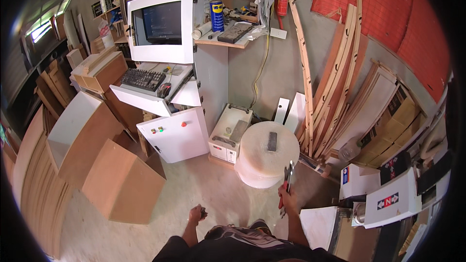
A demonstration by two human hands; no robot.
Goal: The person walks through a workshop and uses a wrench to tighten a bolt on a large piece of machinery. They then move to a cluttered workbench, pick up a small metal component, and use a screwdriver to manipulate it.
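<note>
Right hand (289,200): gripped the red-handled tool (287,178), whose metal end jutted ahead of it.
Left hand (195,213): curled around a small dark thing (203,212), unclear to me.

It is bright around me. White light comes in through a gap (41,32) at the upper left, with dark patches around it. Soft shadows lie on the floor (224,195), low in the middle. The thing (203,212) in my left hand (195,214) looks fuzzy. The frame's round edge bends, blurs and goes black.
</note>
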